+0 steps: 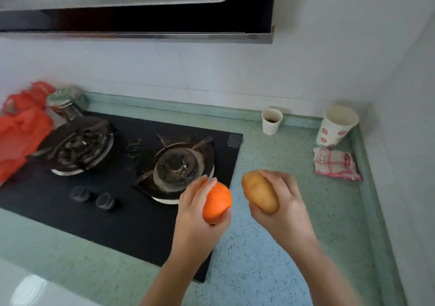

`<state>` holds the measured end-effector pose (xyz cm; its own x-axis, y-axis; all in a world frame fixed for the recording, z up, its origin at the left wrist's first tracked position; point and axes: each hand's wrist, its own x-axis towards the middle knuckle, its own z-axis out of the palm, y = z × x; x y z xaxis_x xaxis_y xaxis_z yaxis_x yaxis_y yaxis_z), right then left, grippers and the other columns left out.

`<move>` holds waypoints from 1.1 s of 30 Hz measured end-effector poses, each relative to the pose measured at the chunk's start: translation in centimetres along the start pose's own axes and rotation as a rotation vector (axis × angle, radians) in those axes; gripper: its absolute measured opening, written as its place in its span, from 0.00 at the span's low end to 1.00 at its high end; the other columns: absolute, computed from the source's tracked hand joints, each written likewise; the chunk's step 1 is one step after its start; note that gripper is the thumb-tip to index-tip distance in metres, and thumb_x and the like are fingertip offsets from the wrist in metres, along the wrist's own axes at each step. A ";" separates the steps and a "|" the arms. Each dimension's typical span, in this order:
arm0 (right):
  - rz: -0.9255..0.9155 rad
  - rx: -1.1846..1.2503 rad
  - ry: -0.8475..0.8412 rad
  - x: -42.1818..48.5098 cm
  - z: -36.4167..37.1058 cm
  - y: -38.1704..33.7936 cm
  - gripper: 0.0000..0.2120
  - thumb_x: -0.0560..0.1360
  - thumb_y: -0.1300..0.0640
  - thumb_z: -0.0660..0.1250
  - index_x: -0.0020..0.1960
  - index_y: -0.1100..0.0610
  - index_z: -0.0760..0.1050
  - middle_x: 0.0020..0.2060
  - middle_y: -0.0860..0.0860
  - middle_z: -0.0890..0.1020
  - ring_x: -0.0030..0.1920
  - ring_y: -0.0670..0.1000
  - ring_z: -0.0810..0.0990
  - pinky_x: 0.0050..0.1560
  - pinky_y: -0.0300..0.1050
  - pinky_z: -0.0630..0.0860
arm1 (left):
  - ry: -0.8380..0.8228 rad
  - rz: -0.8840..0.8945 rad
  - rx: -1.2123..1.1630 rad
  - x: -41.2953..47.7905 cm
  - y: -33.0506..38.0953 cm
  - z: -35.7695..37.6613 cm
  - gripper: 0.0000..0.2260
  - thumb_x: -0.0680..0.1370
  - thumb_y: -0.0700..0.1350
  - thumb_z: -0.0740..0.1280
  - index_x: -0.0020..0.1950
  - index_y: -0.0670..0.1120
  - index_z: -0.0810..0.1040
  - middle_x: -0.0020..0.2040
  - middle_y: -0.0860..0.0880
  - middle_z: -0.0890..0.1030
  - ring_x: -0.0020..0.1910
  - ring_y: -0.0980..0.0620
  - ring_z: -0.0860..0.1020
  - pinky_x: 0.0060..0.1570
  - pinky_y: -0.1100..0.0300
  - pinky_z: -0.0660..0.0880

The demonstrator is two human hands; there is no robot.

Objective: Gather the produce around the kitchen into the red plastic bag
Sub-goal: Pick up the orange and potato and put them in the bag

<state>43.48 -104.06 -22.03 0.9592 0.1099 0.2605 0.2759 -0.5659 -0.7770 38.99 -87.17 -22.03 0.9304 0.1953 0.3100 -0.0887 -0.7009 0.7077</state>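
My left hand (196, 214) grips an orange (217, 203) above the right front corner of the black gas hob (122, 218). My right hand (282, 209) holds a tan potato (259, 193) just to the right, over the green countertop (282, 246). The red plastic bag (21, 131) lies crumpled at the far left, beside the left burner, well away from both hands.
A steel lidded pot (67, 102) stands behind the left burner (81, 146); the right burner (179, 166) is near my left hand. Two paper cups (271, 120) (336, 126) and a folded checked cloth (335, 163) sit at the back right corner. A range hood (141, 6) hangs overhead.
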 end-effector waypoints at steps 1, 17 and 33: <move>-0.014 0.001 -0.015 -0.2 0.4 -0.7 0.31 0.61 0.62 0.76 0.62 0.52 0.72 0.56 0.51 0.71 0.53 0.54 0.74 0.49 0.47 0.74 | 0.024 -0.017 -0.003 -0.4 -0.3 -0.8 0.27 0.65 0.58 0.67 0.64 0.58 0.69 0.64 0.62 0.66 0.62 0.56 0.67 0.53 0.65 0.68; -0.239 0.065 -0.213 -9.6 11.6 -18.1 0.33 0.63 0.58 0.76 0.64 0.46 0.67 0.56 0.41 0.65 0.55 0.45 0.69 0.49 0.33 0.66 | 0.304 -0.182 -0.078 -12.5 -8.4 -19.6 0.24 0.65 0.54 0.70 0.57 0.67 0.65 0.61 0.63 0.66 0.59 0.64 0.68 0.48 0.71 0.67; -0.585 0.175 -0.611 -21.6 28.9 -36.1 0.31 0.66 0.53 0.74 0.65 0.44 0.65 0.58 0.43 0.66 0.57 0.41 0.68 0.48 0.24 0.66 | 0.676 -0.482 -0.051 -28.3 -18.5 -38.3 0.26 0.67 0.47 0.75 0.57 0.62 0.66 0.58 0.57 0.70 0.56 0.61 0.70 0.45 0.73 0.68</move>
<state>14.59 -62.35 -16.19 0.5117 0.7926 0.3316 0.6931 -0.1527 -0.7045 0.63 -53.48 -19.54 0.4577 0.8474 0.2691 0.2335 -0.4066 0.8832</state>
